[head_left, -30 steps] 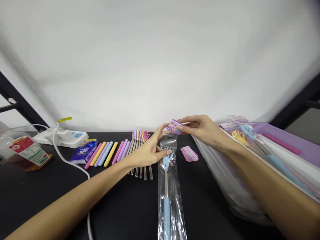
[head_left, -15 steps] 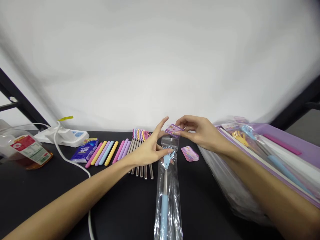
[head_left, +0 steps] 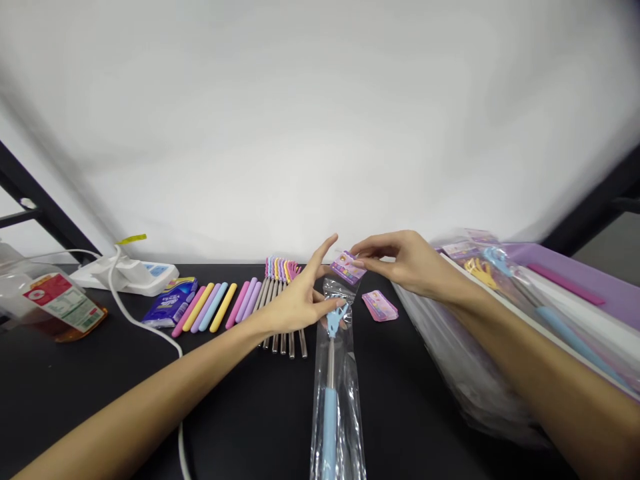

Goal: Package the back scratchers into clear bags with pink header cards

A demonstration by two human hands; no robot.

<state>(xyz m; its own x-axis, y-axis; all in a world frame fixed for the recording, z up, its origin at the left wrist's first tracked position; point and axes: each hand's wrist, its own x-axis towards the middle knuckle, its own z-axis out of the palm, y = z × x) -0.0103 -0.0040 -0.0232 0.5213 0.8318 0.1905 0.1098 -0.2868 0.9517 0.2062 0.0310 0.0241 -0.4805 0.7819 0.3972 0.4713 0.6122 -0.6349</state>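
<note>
A light-blue back scratcher (head_left: 331, 363) with a hand-shaped head and metal rod lies inside a long clear plastic bag (head_left: 350, 407). My left hand (head_left: 300, 293) pinches the bag at the scratcher's head, one finger pointing up. Between the thumb and fingers of my right hand (head_left: 400, 261) is a small purple printed card (head_left: 348, 267), held over the open top end of the bag. A stack of similar pink and purple cards (head_left: 380, 306) rests on the black table just right of the bag.
Left of the bag lie several back scratcher rods (head_left: 280, 283) and coloured handles (head_left: 205, 307). Farther left are a blue packet (head_left: 171, 302), a white power strip (head_left: 155, 277), its cable (head_left: 135, 323) and a bottle (head_left: 63, 303). A purple bin (head_left: 540, 257) with bagged scratchers stands right.
My right hand has turned the card so its printed face shows more, and the card sits slightly higher. The left hand keeps its place on the bag.
</note>
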